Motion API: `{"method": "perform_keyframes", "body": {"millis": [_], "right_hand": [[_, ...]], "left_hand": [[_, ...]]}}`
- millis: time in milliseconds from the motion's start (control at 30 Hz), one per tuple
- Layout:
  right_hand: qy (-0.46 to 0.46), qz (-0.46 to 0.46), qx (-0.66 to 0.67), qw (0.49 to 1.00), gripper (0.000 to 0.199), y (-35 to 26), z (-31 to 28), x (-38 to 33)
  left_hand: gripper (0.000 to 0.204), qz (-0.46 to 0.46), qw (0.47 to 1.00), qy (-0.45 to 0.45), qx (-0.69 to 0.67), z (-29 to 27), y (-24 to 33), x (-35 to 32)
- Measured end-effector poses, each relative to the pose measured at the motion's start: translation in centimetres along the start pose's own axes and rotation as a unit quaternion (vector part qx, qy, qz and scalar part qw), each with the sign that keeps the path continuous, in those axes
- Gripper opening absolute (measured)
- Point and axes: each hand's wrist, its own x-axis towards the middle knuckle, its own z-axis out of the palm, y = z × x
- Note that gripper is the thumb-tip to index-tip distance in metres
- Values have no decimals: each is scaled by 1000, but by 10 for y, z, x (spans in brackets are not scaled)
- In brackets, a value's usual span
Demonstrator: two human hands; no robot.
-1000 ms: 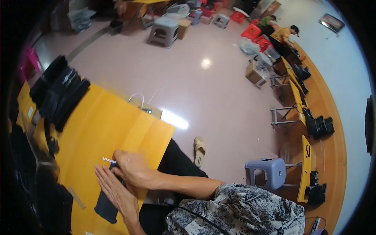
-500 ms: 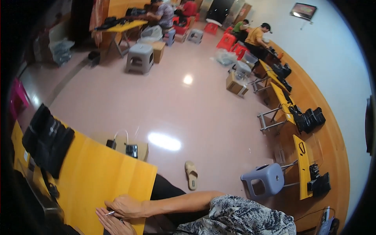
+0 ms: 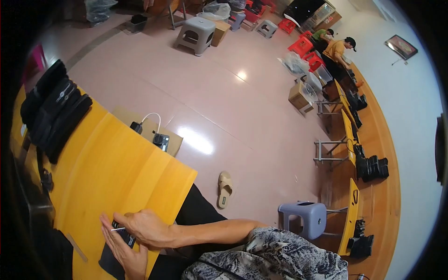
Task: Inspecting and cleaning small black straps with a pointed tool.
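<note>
On the yellow table a small black fabric piece with a pale mark lies under my hands. My left hand rests along it, fingers stretched out, thumb apart. Curled over its far end is my right hand, its fingers closed around a thin silvery metal tool. The tool's slim end points left, across the left hand's fingertips. Its exact kind is too small to tell, and my right fingers hide part of it and of the fabric.
Bundled black fabric goods are stacked at the table's far left. A cardboard piece with a black device and white cable lies beyond the table edge. A beige slipper and a blue-grey stool stand on the floor. Co-workers sit at the far right.
The view has shifted, so the table and both hands sit higher in it. The black fabric piece under my hands now shows more. My right hand still holds the metal tool.
</note>
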Motion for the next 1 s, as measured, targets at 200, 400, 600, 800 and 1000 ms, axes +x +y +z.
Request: {"method": "perform_keyframes", "body": {"millis": [200,400,600,800,1000], "right_hand": [[-28,67,-3,997,25,-13,2,11],[-5,40,-12,999,28,2,-18,1],[-21,-6,17,1000,18,-5,-10,-11],[34,-19,51,998,13,-12,0,-1],[42,7,34,999,9,-74,-33,-17]], "left_hand": [[71,-72,990,3,122,-47,-33,-48],[66,-122,990,-40,62,-30,-38,-65],[63,-138,988,-21,69,-38,-31,-87],[66,-135,988,26,73,-41,-40,-80],[78,-108,992,58,34,-36,-50,-76]]}}
